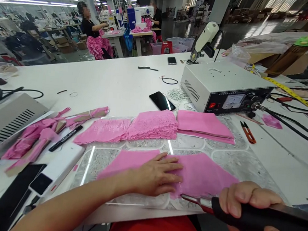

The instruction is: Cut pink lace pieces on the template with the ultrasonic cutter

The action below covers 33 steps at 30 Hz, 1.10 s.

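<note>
Our left hand (154, 174) lies flat and open on the pink cloth (205, 174), pinning it to the glass plate (231, 155) at the table's near edge. Our right hand (250, 208) is closed around the black tool (255, 217), its tip touching the cloth's near hem. The cloth looks thin, limp and likely to slide; we'd press near the cut line. Lace stacks (153, 124) crowd the far side; open room lies right.

Quick count on the white bench (124, 81): three stacks of pink lace fabric pieces at 12 o'clock (153, 125), two dark smartphones (162, 101), two grey metal control boxes (220, 86), one red thread snips at 3 o'clock (248, 132).
</note>
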Each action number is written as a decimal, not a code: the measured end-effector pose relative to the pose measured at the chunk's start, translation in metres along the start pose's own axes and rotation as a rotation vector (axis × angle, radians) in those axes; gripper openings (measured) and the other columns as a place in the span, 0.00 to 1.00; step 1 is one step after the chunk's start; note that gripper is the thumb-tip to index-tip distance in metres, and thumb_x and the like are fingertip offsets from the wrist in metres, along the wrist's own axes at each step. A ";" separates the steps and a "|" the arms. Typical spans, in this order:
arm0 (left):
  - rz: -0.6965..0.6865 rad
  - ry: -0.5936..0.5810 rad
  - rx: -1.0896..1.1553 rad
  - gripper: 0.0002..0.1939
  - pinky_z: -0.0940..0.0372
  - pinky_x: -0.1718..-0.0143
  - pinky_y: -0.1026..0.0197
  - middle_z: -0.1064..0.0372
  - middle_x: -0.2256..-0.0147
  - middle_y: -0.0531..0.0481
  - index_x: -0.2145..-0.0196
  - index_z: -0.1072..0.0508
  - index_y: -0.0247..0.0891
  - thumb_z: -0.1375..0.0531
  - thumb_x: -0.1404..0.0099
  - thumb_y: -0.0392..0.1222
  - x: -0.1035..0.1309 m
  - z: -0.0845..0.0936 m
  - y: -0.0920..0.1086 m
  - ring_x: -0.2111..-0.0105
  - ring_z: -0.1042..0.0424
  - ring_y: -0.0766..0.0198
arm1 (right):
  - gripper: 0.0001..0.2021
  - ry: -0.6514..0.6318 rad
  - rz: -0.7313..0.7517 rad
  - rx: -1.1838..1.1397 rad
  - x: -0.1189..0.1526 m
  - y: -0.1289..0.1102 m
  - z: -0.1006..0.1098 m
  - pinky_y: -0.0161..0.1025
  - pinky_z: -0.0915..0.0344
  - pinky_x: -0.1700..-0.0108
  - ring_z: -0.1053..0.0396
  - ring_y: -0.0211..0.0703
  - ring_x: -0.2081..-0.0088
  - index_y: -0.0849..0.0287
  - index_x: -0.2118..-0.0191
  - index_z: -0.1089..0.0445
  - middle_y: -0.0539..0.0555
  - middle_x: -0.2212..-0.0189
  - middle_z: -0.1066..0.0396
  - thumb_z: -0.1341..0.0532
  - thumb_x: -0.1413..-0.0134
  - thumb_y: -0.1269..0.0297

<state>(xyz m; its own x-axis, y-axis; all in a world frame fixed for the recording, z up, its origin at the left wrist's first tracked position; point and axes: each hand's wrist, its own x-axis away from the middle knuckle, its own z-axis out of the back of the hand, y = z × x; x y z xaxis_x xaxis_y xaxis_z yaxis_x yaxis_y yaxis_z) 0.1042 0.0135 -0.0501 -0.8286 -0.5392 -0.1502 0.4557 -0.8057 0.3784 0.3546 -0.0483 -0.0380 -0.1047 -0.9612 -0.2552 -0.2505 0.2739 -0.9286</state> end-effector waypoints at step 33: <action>-0.023 -0.021 0.014 0.18 0.53 0.34 0.41 0.39 0.38 0.42 0.46 0.27 0.38 0.44 0.29 0.47 -0.001 0.001 0.000 0.35 0.45 0.49 | 0.06 -0.196 -0.005 -0.093 -0.013 -0.016 -0.035 0.42 0.29 0.72 0.33 0.42 0.74 0.52 0.64 0.31 0.51 0.72 0.35 0.38 0.44 0.58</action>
<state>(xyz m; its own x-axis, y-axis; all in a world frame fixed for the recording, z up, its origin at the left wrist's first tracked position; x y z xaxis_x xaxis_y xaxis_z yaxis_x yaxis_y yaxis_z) 0.1049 0.0143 -0.0486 -0.8455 -0.5152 -0.1402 0.4320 -0.8144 0.3875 0.3258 -0.0391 -0.0108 0.0839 -0.9481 -0.3068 -0.3395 0.2622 -0.9033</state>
